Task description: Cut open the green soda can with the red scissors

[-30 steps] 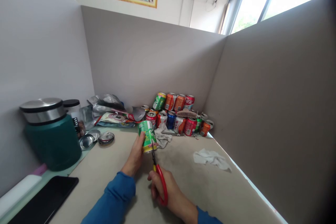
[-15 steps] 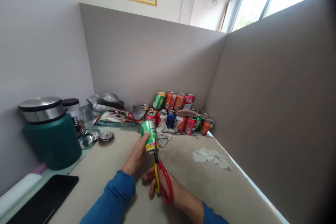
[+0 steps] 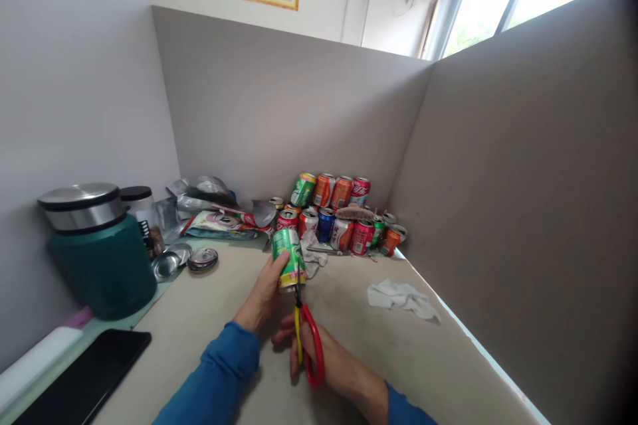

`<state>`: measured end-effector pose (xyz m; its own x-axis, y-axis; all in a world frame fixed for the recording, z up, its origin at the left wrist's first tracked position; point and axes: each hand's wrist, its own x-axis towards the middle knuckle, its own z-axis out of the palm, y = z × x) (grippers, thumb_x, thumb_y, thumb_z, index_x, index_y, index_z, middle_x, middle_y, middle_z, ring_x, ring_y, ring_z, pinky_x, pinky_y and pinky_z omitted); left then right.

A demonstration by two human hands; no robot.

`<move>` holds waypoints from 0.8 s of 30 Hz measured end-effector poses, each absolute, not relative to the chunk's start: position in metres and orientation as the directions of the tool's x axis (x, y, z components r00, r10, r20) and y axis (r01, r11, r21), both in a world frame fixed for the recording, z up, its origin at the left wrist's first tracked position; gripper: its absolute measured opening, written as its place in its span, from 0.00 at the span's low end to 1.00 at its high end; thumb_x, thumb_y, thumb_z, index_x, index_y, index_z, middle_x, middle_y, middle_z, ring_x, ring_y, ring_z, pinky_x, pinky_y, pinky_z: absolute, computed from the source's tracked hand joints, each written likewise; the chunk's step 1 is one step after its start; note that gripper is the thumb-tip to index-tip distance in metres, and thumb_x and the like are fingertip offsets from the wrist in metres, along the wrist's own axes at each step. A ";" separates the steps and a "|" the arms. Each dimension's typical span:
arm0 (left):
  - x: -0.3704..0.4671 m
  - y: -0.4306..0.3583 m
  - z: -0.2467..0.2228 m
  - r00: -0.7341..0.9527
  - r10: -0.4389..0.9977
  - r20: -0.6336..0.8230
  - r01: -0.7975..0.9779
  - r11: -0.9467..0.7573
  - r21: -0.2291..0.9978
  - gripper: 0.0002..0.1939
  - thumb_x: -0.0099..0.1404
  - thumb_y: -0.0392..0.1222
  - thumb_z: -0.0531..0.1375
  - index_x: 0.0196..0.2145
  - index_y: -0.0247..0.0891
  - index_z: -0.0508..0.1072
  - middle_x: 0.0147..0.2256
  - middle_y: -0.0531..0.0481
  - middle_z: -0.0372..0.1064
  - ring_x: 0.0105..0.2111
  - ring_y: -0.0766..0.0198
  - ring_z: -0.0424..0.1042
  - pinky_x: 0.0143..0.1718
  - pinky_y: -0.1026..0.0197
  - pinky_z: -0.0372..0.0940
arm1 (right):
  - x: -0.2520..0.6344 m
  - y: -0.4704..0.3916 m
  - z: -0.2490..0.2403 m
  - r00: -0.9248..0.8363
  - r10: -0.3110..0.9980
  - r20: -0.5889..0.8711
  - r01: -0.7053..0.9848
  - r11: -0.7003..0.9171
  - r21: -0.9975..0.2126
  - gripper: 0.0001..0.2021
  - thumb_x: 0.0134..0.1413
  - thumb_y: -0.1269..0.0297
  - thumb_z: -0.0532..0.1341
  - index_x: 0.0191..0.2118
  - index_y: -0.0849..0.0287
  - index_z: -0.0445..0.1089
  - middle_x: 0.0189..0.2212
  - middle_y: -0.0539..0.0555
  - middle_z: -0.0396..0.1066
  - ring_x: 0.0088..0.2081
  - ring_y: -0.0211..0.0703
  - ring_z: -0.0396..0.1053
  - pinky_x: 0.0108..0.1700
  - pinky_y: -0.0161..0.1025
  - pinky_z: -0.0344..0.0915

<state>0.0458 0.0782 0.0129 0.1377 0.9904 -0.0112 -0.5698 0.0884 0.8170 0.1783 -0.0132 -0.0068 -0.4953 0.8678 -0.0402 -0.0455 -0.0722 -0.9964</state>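
A green drink can (image 3: 286,251) with a yellow and pink band is tilted in the grip of my left hand (image 3: 266,289), thumb along its side. My right hand (image 3: 312,345) has its fingers in the loops of a pair of scissors (image 3: 300,319), one handle red and the other yellow. The dark blades point away from me and lie against the can's right side near the yellow band. How far they reach into the metal I cannot tell. Rows of drink cans (image 3: 342,236) stand behind, some stacked on others.
On the left stand a teal jar (image 3: 107,272) with a steel lid, a black phone (image 3: 87,378) and several round can ends (image 3: 203,259). Cut metal sheets (image 3: 207,194) lie at the back left. A crumpled white tissue (image 3: 403,300) rests at the right. Grey partitions (image 3: 294,93) enclose the table.
The can and my left hand have shifted slightly to the right. The scissor handles have moved closer together, with the blades still at the can's side.
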 end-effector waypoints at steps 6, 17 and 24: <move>0.043 0.077 0.012 0.168 0.986 0.008 -0.551 0.087 0.830 0.21 0.60 0.50 0.65 0.45 0.33 0.71 0.33 0.43 0.77 0.28 0.58 0.77 0.29 0.60 0.71 | 0.176 -0.011 -0.018 -0.488 0.873 -0.002 -0.049 -0.029 -0.998 0.37 0.50 0.27 0.53 0.47 0.61 0.63 0.38 0.57 0.73 0.21 0.30 0.64 0.23 0.31 0.59; 0.039 0.082 0.011 0.069 0.995 0.078 -0.600 -0.021 0.800 0.26 0.54 0.53 0.69 0.43 0.31 0.72 0.42 0.39 0.76 0.38 0.54 0.77 0.37 0.58 0.71 | 0.162 -0.007 -0.029 -0.277 0.960 -0.035 0.015 -0.033 -0.999 0.35 0.49 0.27 0.54 0.37 0.61 0.65 0.16 0.45 0.66 0.12 0.31 0.57 0.14 0.28 0.53; 0.038 0.087 0.007 0.039 0.997 0.071 -0.641 -0.029 0.767 0.31 0.57 0.56 0.67 0.51 0.33 0.71 0.47 0.40 0.75 0.43 0.54 0.77 0.43 0.57 0.70 | 0.158 -0.006 -0.031 -0.234 0.971 -0.051 0.046 -0.041 -0.998 0.34 0.47 0.28 0.56 0.34 0.60 0.66 0.13 0.43 0.63 0.11 0.29 0.53 0.13 0.26 0.50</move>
<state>0.0377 0.0870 0.0071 0.0393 0.9967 0.0707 -0.6413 -0.0291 0.7668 0.1583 -0.0062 -0.0307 -0.2342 0.9709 -0.0507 0.0461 -0.0410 -0.9981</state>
